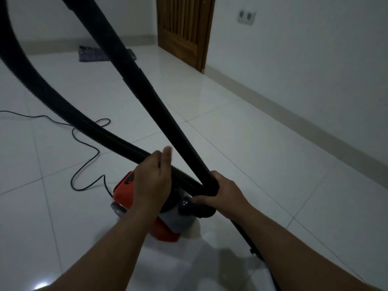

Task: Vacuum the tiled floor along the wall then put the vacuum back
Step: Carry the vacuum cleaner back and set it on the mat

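The right hand (225,195) gripped the rigid black vacuum tube (134,70), which ran up-left; the left hand (152,181) rested half-open on the ribbed black hose (63,108)

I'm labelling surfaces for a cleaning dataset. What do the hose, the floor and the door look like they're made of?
Hose: black ribbed plastic, probably flexible, since it bends in a wide loop; matte.
Floor: large white glazed tiles, likely ceramic or porcelain; glossy, with reflections and thin grout lines.
Door: brown wood, by its grain and vertical slats; a slight sheen suggests varnish.
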